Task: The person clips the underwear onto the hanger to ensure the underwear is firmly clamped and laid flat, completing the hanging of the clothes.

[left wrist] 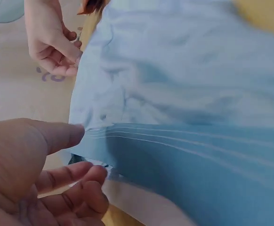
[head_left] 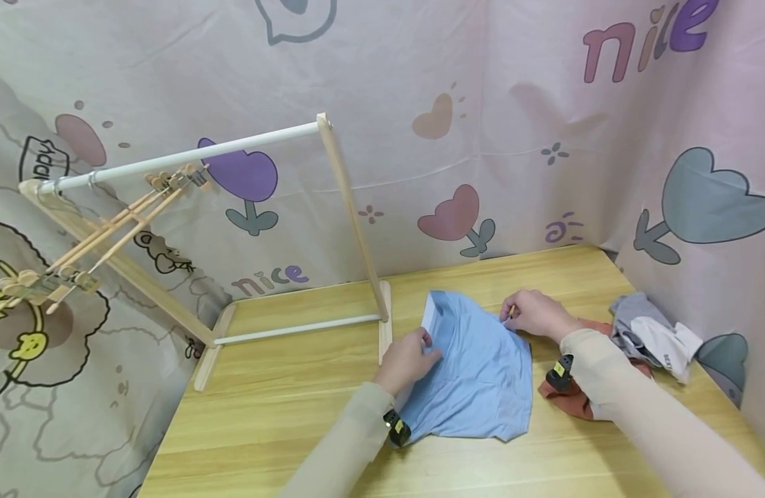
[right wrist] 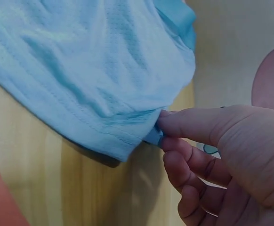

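Light blue boxer briefs (head_left: pixel 476 366) lie spread on the wooden table, the waistband (left wrist: pixel 141 146) with its pale stitch lines toward the left. My left hand (head_left: pixel 407 360) is at that waistband, its thumb at the band's edge and its fingers loosely bent just below, with a gap between them in the left wrist view. At the far right side, my right hand (head_left: pixel 535 312) pinches the fabric near a leg hem (right wrist: pixel 123 136) between thumb and forefinger; its other fingers curl underneath.
A wooden drying rack (head_left: pixel 351 207) stands at the left, with a wooden clip hanger (head_left: pixel 117 232) on its white top bar. Rust-red cloth (head_left: pixel 569 401) and grey-and-white clothing (head_left: pixel 653 335) lie on the table by my right arm. Printed curtains enclose the back and sides.
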The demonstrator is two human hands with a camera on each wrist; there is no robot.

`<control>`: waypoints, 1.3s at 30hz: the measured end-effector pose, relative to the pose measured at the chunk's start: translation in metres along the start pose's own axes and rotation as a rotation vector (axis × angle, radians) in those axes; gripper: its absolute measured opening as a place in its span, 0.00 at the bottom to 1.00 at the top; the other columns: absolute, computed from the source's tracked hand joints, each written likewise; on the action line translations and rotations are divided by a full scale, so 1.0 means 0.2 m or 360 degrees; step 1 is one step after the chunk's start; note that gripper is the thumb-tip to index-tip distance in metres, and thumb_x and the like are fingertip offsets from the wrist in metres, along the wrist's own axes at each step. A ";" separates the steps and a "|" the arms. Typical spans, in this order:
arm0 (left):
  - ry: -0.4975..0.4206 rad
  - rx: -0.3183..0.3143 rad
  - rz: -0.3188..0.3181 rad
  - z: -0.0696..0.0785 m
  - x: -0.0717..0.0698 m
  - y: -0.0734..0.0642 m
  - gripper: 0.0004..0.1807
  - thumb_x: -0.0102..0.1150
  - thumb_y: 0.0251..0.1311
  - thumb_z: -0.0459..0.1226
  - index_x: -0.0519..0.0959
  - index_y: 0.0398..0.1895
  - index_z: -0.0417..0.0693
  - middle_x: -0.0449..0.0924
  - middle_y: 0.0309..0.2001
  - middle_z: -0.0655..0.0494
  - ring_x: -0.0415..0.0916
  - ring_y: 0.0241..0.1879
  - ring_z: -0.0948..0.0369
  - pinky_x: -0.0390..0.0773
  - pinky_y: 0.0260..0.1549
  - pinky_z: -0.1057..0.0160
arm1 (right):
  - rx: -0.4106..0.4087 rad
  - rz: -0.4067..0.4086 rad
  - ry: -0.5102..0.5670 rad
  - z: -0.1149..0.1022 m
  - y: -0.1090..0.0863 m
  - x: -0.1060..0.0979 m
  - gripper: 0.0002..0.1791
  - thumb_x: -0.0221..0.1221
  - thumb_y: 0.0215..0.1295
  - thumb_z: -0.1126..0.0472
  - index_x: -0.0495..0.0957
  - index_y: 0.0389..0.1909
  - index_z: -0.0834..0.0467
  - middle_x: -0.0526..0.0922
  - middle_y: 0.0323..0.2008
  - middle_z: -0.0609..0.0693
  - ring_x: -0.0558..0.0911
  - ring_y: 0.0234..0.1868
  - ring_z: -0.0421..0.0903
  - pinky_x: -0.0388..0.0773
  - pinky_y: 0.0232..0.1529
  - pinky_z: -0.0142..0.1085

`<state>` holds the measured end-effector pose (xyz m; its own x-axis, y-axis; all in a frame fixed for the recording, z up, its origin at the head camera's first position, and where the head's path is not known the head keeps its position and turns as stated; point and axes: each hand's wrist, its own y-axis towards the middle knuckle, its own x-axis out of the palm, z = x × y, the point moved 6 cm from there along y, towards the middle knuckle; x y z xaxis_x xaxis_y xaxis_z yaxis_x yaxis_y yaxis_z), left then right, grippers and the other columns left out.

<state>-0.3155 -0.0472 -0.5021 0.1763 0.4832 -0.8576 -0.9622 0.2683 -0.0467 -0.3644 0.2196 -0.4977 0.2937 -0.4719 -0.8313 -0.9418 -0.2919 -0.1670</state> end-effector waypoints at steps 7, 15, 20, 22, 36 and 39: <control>-0.0238 -0.0125 -0.0037 0.06 0.02 0.21 0.17 0.68 0.71 0.49 0.81 0.42 0.45 0.77 0.30 0.56 0.72 0.27 0.61 0.71 0.25 0.65 | 0.0061 -0.0006 -0.0046 0.03 0.01 0.03 0.02 0.70 0.68 0.63 0.86 0.38 0.54 0.84 0.32 0.50 0.79 0.34 0.48 0.75 0.39 0.40; -0.0562 -0.0170 0.0063 0.02 0.02 0.30 0.13 0.67 0.71 0.40 0.78 0.27 0.48 0.68 0.21 0.63 0.65 0.21 0.64 0.64 0.21 0.67 | -0.0031 0.0062 -0.0077 0.03 0.02 0.03 0.04 0.68 0.71 0.62 0.85 0.35 0.52 0.83 0.30 0.47 0.78 0.32 0.46 0.73 0.37 0.38; -0.0702 -0.0098 0.0086 -0.03 -0.04 0.27 0.14 0.64 0.72 0.38 0.75 0.26 0.50 0.68 0.22 0.62 0.66 0.23 0.63 0.67 0.24 0.66 | -0.0029 0.0132 -0.0097 0.06 0.00 -0.02 0.04 0.66 0.72 0.62 0.84 0.35 0.54 0.82 0.29 0.47 0.77 0.31 0.45 0.72 0.36 0.39; -0.0738 -0.0104 0.0090 -0.06 -0.06 0.25 0.14 0.63 0.72 0.37 0.74 0.25 0.51 0.69 0.24 0.61 0.67 0.25 0.63 0.68 0.25 0.65 | -0.0058 0.0110 -0.0097 0.05 -0.01 -0.03 0.02 0.68 0.71 0.62 0.84 0.38 0.54 0.81 0.29 0.47 0.76 0.31 0.45 0.71 0.35 0.38; -0.0879 -0.0166 0.0021 -0.20 -0.14 0.13 0.20 0.58 0.69 0.35 0.65 0.18 0.53 0.61 0.17 0.63 0.59 0.16 0.64 0.60 0.14 0.67 | -0.0199 0.0079 -0.0153 0.01 0.02 0.02 0.06 0.70 0.69 0.61 0.85 0.33 0.48 0.82 0.30 0.44 0.77 0.33 0.43 0.74 0.38 0.39; -0.0757 -0.0148 -0.0043 -0.22 -0.15 0.09 0.23 0.58 0.69 0.37 0.64 0.15 0.54 0.60 0.14 0.65 0.57 0.13 0.65 0.58 0.13 0.67 | -0.0215 0.0110 -0.0111 0.01 0.00 -0.03 0.06 0.70 0.69 0.61 0.85 0.32 0.49 0.83 0.29 0.44 0.77 0.33 0.43 0.73 0.39 0.39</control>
<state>-0.3465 -0.0938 -0.4997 0.2558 0.8102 -0.5273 -0.9667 0.2209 -0.1296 -0.3659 0.2245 -0.4936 0.2123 -0.4370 -0.8740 -0.9274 -0.3721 -0.0392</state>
